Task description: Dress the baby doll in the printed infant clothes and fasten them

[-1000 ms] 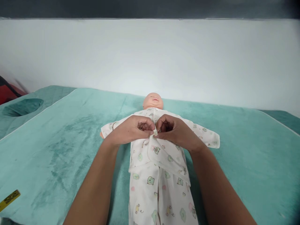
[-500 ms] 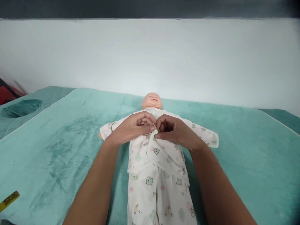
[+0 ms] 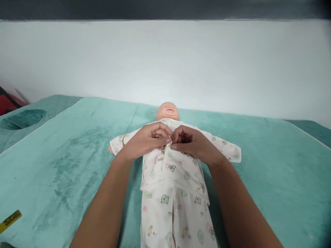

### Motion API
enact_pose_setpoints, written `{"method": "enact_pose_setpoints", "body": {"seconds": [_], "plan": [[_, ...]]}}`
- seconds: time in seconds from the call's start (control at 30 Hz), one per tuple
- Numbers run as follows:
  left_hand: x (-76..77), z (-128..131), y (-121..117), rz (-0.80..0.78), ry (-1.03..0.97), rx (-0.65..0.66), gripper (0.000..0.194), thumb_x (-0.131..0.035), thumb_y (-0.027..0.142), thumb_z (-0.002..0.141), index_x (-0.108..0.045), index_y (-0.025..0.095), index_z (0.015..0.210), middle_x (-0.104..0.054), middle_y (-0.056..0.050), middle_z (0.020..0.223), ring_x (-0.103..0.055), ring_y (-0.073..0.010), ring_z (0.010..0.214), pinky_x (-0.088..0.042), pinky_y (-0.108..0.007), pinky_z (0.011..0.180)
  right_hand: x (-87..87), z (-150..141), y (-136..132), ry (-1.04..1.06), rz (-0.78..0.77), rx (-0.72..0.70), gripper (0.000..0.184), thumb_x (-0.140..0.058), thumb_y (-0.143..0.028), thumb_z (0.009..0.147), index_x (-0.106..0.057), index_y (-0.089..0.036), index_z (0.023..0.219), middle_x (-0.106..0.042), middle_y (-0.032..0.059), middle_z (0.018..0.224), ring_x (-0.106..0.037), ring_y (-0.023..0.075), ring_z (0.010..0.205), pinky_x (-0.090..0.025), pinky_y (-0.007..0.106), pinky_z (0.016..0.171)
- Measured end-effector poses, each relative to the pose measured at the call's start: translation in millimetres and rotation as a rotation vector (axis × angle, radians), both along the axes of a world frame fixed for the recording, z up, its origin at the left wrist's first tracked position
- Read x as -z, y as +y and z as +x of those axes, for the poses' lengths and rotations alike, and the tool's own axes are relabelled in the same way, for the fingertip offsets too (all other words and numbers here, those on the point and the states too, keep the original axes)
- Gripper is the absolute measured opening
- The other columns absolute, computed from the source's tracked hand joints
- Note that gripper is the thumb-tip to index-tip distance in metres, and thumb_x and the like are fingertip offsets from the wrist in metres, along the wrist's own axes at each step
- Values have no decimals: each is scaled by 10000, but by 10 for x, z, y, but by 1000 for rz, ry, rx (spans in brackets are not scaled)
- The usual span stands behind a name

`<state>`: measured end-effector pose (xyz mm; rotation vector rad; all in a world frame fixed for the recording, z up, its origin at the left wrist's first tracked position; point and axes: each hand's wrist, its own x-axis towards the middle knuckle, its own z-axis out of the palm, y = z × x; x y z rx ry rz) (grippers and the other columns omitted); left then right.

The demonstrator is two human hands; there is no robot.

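The left hand (image 3: 148, 140) and right hand (image 3: 192, 143) are pinching the front of the shirt (image 3: 178, 169) on the doll (image 3: 167, 111) lying on the green sheet (image 3: 85, 137), its edge now sitting flatter than a moment ago, so the front seems to be closing at the chest.

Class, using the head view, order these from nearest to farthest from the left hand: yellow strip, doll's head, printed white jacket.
1. Printed white jacket: touching the left hand.
2. Doll's head: just beyond the hand.
3. Yellow strip: lower left of the picture.
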<state>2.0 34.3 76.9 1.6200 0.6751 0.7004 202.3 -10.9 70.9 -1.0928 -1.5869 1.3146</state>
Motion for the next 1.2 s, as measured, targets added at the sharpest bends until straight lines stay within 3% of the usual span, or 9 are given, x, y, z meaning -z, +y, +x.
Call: {"method": "enact_pose_setpoints", "body": {"seconds": [0.37, 0.63, 0.7, 0.8, 0.87, 0.97, 1.07, 1.13, 1.2], "plan": [[12, -19, 12, -8, 16, 4, 135, -677, 273, 802, -637, 192, 903, -627, 24, 706, -576, -89, 618, -496, -210, 599, 22, 13, 9, -35, 17, 7, 192, -738, -269, 760, -573, -189, 815, -539, -37, 717, -472, 90, 638, -351, 223, 554], [-30, -42, 8, 7, 80, 55, 168, -637, 135, 746, -641, 198, 901, -617, 33, 732, -584, -95, 670, -479, -210, 638, -62, -30, -82, -152, 64, 29, 182, -692, -319, 797, -557, -200, 823, -539, -24, 755, -467, 105, 659, -360, 246, 573], [26, -48, -94, 67, 111, -31, 114, -619, 189, 786, -638, 201, 898, -578, 39, 701, -552, -94, 653, -451, -211, 617, -75, -66, -275, -276, 110, 68, 187, -655, -343, 830, -533, -206, 792, -499, -32, 716, -432, 105, 630, -342, 252, 557], [229, -119, -413, 215, 153, -256, 75, -570, 257, 851, -621, 201, 854, -541, 31, 703, -509, -103, 654, -411, -226, 605, 28, -129, -711, -524, 226, 148, 179, -654, -319, 831, -511, -221, 789, -519, -13, 765, -461, 138, 685, -382, 283, 598], [397, -204, -686, 333, 184, -315, 84, -548, 231, 865, -608, 202, 814, -575, 2, 799, -528, -124, 731, -420, -250, 652, 160, -180, -999, -638, 322, 202, 176, -678, -260, 803, -544, -245, 916, -571, 32, 971, -523, 200, 885, -452, 335, 728], [568, -310, -1043, 479, 215, -346, 106, -577, 192, 845, -626, 232, 930, -574, -44, 1035, -549, -181, 994, -454, -305, 833, 325, -279, -1254, -734, 418, 324, 356, -658, -216, 804, -523, -279, 1127, -529, 79, 1184, -480, 280, 1114, -470, 420, 873], [576, -309, -1234, 617, 333, -432, 227, -582, 172, 831, -614, 249, 1042, -531, -65, 1123, -512, -218, 1086, -453, -360, 914, 347, -379, -1268, -823, 461, 407, 266, -598, -189, 835, -539, -265, 1083, -545, 91, 1124, -496, 297, 1062, -483, 440, 828], [521, -263, -1286, 730, 460, -474, 250, -571, 168, 832, -612, 242, 1068, -531, -75, 1120, -511, -236, 1051, -461, -392, 886, 302, -415, -1220, -864, 483, 414, 151, -518, -153, 879, -561, -247, 989, -564, 81, 1032, -516, 273, 979, -478, 423, 791], [456, -218, -1312, 845, 578, -484, 227, -548, 172, 851, -619, 230, 1059, -553, -80, 1087, -520, -247, 998, -462, -409, 842, 250, -413, -1192, -867, 501, 388, 168, -448, -125, 913, -574, -235, 930, -570, 67, 964, -524, 243, 924, -469, 399, 780]]}}
